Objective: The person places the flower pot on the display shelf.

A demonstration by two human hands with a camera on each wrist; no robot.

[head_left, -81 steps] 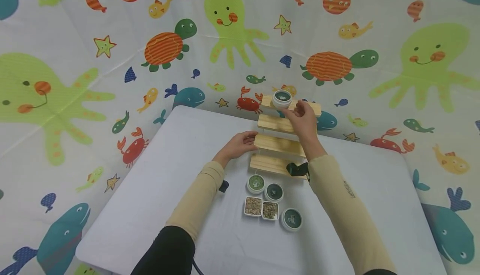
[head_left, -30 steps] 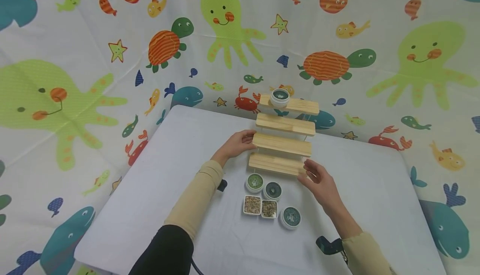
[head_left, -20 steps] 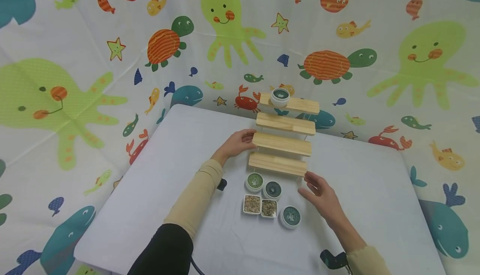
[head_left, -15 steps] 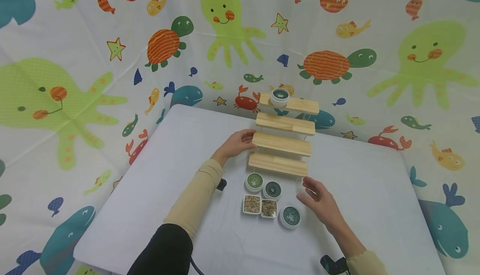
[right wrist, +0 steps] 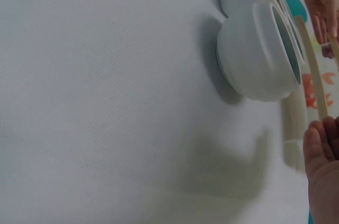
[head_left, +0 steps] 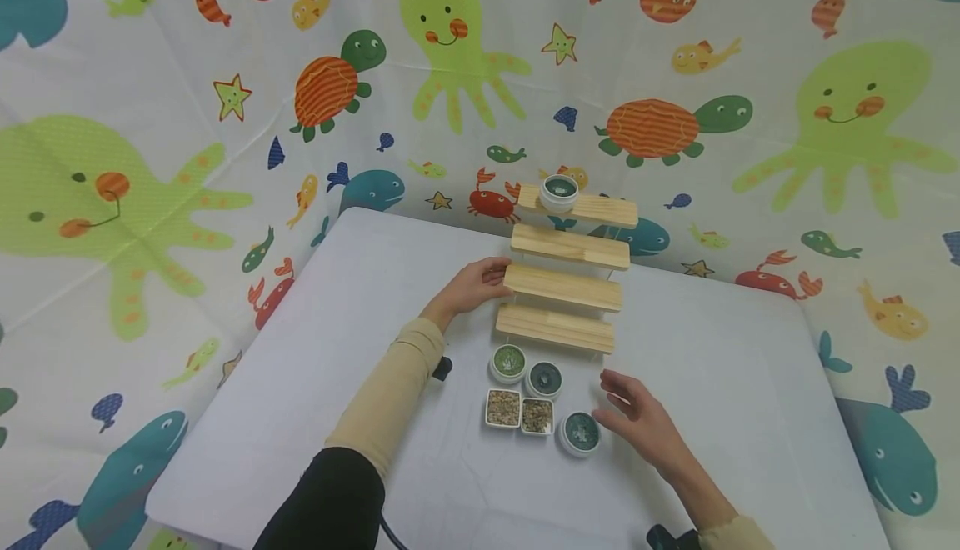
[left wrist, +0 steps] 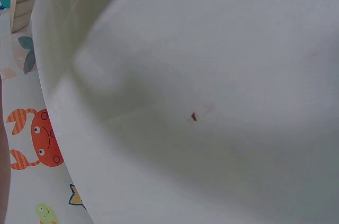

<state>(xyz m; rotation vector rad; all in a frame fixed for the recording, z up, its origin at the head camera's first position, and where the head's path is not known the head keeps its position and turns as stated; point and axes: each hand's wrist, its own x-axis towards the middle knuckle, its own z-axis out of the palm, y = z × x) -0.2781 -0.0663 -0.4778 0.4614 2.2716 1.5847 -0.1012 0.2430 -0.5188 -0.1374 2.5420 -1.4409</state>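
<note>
Sea-creature cloth hung behind the white table. Toward its far edge I saw the wooden rack, its left side pinched by the left hand. The right hand, fingers spread, hung just beside the round pot closest to the near edge. A second pot sat on the top board.
</note>
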